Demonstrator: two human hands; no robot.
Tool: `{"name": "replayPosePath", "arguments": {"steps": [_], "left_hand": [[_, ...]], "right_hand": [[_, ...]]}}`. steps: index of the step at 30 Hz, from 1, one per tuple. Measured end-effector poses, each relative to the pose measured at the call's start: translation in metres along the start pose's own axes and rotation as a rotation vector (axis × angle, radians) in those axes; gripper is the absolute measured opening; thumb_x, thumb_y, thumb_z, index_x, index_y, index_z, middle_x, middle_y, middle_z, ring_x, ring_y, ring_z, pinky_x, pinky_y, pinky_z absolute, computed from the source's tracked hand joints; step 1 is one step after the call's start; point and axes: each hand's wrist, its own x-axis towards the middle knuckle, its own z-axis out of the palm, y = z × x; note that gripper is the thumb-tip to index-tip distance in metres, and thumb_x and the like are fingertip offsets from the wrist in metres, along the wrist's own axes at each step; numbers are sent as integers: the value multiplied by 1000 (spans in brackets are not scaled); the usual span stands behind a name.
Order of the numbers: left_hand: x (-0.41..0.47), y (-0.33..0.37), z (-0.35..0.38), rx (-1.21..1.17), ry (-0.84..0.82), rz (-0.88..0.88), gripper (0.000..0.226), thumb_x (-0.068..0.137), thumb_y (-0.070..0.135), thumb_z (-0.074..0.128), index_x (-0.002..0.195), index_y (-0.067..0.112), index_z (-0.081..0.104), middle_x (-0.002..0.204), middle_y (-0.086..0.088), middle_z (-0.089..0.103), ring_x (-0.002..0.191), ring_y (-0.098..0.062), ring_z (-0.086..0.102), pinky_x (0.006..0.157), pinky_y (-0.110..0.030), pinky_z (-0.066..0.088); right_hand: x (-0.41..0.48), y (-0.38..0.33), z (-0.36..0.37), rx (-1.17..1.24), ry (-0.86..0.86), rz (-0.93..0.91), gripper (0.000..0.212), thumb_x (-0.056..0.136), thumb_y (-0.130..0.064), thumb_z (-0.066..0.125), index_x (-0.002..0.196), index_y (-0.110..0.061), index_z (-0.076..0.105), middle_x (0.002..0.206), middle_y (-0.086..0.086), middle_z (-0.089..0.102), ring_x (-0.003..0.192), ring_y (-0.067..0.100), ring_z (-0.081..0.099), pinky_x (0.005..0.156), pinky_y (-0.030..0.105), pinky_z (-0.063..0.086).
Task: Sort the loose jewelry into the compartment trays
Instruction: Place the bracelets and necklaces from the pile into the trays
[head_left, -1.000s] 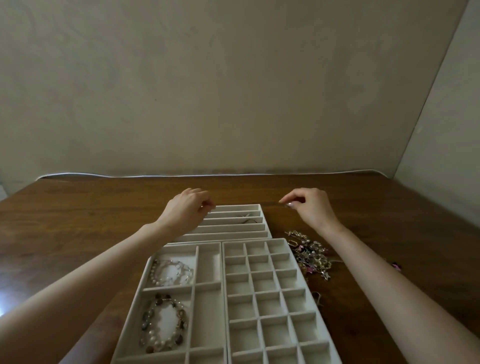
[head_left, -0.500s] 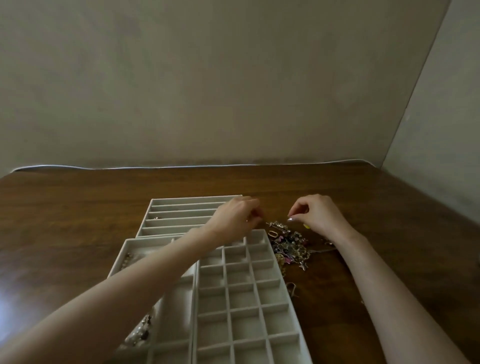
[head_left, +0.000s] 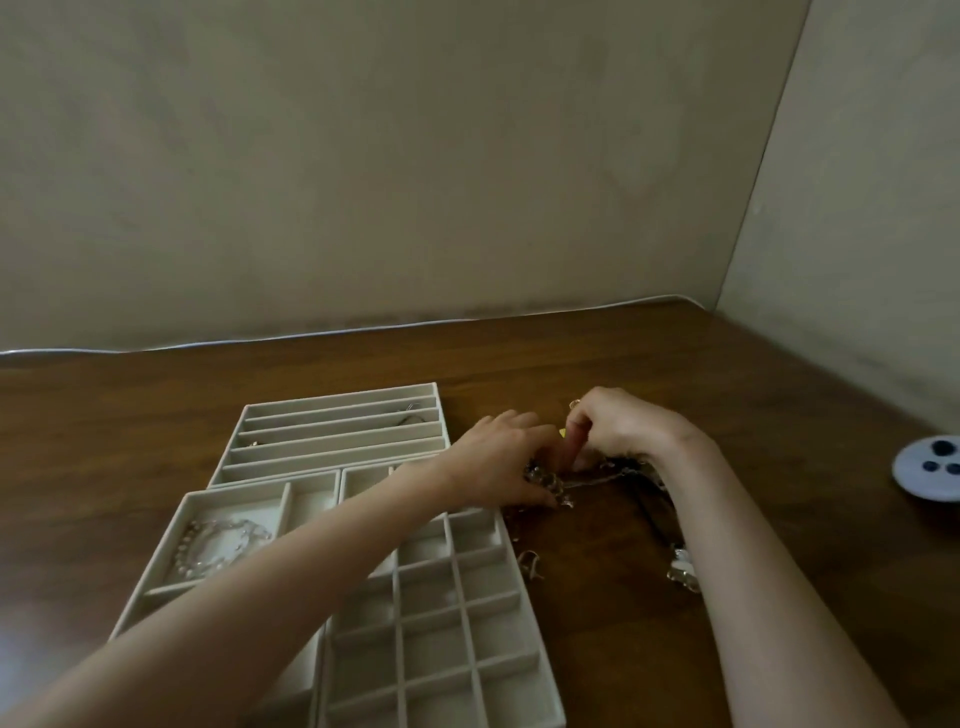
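A tangled pile of loose jewelry (head_left: 550, 486) lies on the wooden table right of the trays. My left hand (head_left: 501, 457) reaches across the grid tray (head_left: 467, 623) and its fingers are in the pile, curled on pieces of it. My right hand (head_left: 618, 431) is just beyond the pile with fingers bent down, pinching jewelry. A pearl bracelet (head_left: 218, 545) lies in the large-compartment tray (head_left: 228, 506). The slotted tray (head_left: 337, 434) stands behind, with a small item in one slot.
A few stray pieces (head_left: 683, 569) lie by my right forearm, and an earring (head_left: 530, 564) sits beside the grid tray. A round white dish with dark beads (head_left: 930, 467) is at the right edge. Walls close the table at the back and right.
My left hand moved right from the slotted tray onto the jewelry pile. My right hand dropped onto the pile too. The view swung right, showing the white dish.
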Motion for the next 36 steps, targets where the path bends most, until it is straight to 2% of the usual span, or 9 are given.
{"name": "replayPosePath", "arguments": {"steps": [3, 7, 10, 18, 24, 28, 32, 34, 36], "left_hand": [[-2, 0, -3, -162, 50, -58, 35, 80, 34, 70, 106, 20, 51, 102, 7, 52, 90, -9, 52, 74, -20, 45], [0, -9, -8, -446, 209, -218, 29, 80, 26, 71, 101, 16, 54, 97, 4, 59, 86, -10, 58, 74, -22, 53], [6, -23, -9, -343, 314, -295, 29, 78, 26, 72, 98, 16, 55, 99, 1, 59, 86, -12, 58, 73, -23, 53], [9, -34, 8, -169, 225, -330, 37, 79, 34, 70, 109, 19, 54, 110, 2, 54, 103, -14, 50, 91, -32, 47], [10, -24, 1, -305, 312, -303, 7, 85, 20, 65, 88, 18, 59, 97, 0, 57, 89, -13, 56, 79, -26, 50], [14, -19, -3, -328, 342, -285, 4, 86, 14, 62, 88, 17, 60, 94, 3, 59, 86, -11, 56, 69, -16, 45], [11, -19, -3, -343, 307, -291, 10, 87, 13, 62, 97, 14, 62, 93, 5, 60, 86, -9, 57, 69, -14, 44], [9, -19, -3, -415, 247, -268, 16, 86, 15, 63, 102, 14, 60, 94, 6, 61, 89, -9, 59, 73, -16, 47], [7, -17, -4, -472, 173, -247, 22, 86, 17, 64, 106, 14, 57, 96, 5, 61, 90, -11, 60, 74, -18, 50]], "right_hand": [[-3, -2, -1, -47, -72, 9, 14, 79, -16, 73, 90, -24, 69, 109, -5, 55, 107, 17, 51, 91, 36, 46], [-4, -7, 3, -88, -78, 17, 23, 74, -22, 78, 95, -19, 68, 113, -1, 58, 102, 18, 54, 88, 34, 48], [-2, -10, 6, -87, -77, 18, 22, 75, -22, 77, 95, -15, 70, 114, 2, 61, 104, 20, 56, 90, 36, 49], [2, -19, 15, -199, 51, 32, 25, 83, -26, 71, 103, -12, 65, 105, 3, 64, 95, 20, 61, 79, 34, 50], [5, -22, 16, -269, 130, 24, 14, 88, -24, 65, 93, -14, 57, 97, 3, 60, 86, 20, 59, 68, 31, 44], [7, -22, 17, -270, 154, 10, 16, 87, -25, 65, 89, -15, 53, 95, 2, 57, 85, 20, 58, 69, 32, 45], [6, -15, 13, -158, 153, -8, 23, 85, -29, 68, 96, -10, 63, 99, 1, 62, 89, 18, 60, 73, 33, 49], [4, -11, 8, 44, 174, -59, 18, 83, -25, 69, 96, -13, 70, 97, -1, 66, 89, 15, 61, 78, 32, 52], [1, -9, 4, 278, 230, -124, 8, 83, -19, 68, 87, -14, 72, 88, -1, 68, 83, 11, 63, 71, 25, 52]]}}
